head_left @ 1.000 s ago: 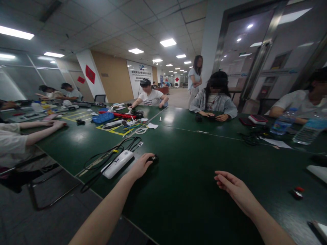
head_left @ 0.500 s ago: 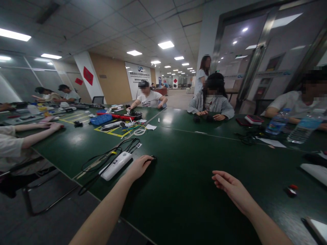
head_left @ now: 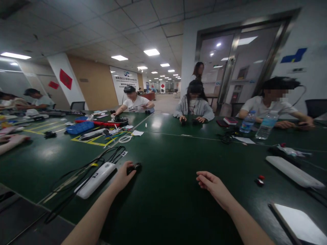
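My left hand (head_left: pixel 124 175) rests on the dark green table (head_left: pixel 178 190) with its fingers curled over a small black object (head_left: pixel 135 167). Just left of it lies a white power strip (head_left: pixel 95 179) marked 2, with black cables (head_left: pixel 84 166) looping away from it. My right hand (head_left: pixel 213 185) lies on the table to the right, palm down, fingers loosely curled and holding nothing. A small red and black object (head_left: pixel 260 180) sits further right.
A white power strip (head_left: pixel 293 171) and a white sheet (head_left: pixel 297 224) lie at the right. Water bottles (head_left: pixel 267 126) stand before a seated person. Several people sit around the table. A blue tray (head_left: pixel 80 127) and tools lie inside yellow tape marks at the left.
The view has swung to the right, bringing the right side of the table and a seated person into sight. My hands have stayed where they were on the table.
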Demonstrator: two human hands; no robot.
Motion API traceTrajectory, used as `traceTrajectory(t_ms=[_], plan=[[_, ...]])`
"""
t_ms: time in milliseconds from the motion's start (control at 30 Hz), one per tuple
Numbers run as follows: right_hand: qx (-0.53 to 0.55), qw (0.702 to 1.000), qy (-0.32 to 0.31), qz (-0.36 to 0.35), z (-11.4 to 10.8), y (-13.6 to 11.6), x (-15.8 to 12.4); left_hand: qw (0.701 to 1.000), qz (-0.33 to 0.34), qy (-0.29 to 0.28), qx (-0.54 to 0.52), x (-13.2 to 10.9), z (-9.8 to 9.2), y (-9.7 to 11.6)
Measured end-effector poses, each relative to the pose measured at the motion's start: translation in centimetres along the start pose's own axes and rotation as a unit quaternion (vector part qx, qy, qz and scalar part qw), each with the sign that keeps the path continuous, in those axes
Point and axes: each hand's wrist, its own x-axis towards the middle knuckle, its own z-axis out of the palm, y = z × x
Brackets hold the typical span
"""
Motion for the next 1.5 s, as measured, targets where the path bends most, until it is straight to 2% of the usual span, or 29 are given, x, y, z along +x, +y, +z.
traceTrajectory(t_ms=[167,300,433,600,667,767,867,967,1067,1167,1333,1500], plan=[[0.006,1.0,-0.005,-0.019,0.1,0.2,0.0,0.999,-0.017,-0.014,-0.037,0.6,-0.4,-0.2],[0.008,1.0,0.0,-0.025,0.1,0.6,0.2,0.997,0.027,-0.066,-0.005,0.7,0.1,1.7],[0.015,0.999,-0.005,-0.045,0.1,0.7,0.2,0.989,0.086,-0.119,0.0,0.3,2.3,6.0],[0.049,0.998,0.013,-0.042,0.2,0.3,-0.3,0.966,0.186,-0.182,-0.01,-0.5,7.4,13.0],[0.063,0.996,0.033,-0.049,0.2,0.2,-0.3,0.956,0.206,-0.207,-0.023,-1.0,9.3,15.4],[0.063,0.994,0.068,-0.065,-0.1,0.1,-0.2,0.938,0.246,-0.24,-0.047,-1.8,11.1,17.7],[0.048,0.993,0.084,-0.073,-0.5,-0.2,-0.2,0.928,0.255,-0.263,-0.061,-2.3,11.3,18.2],[-0.054,0.994,0.05,-0.083,-0.6,-0.7,-0.7,0.925,0.241,-0.285,-0.069,-2.5,10.9,17.7],[-0.223,0.97,-0.001,-0.095,-0.3,-1.2,-1.4,0.919,0.248,-0.294,-0.084,-2.4,10.5,17.3],[-0.308,0.944,-0.029,-0.115,0.2,-1.4,-2.0,0.919,0.241,-0.296,-0.1,-2.2,10.6,17.2],[-0.307,0.942,-0.02,-0.134,0.6,-1.2,-2.1,0.924,0.19,-0.302,-0.139,-2.2,10.8,17.2],[-0.245,0.959,-0.005,-0.139,0.8,-0.5,-1.8,0.92,0.194,-0.299,-0.162,-2.2,10.9,17.0]])
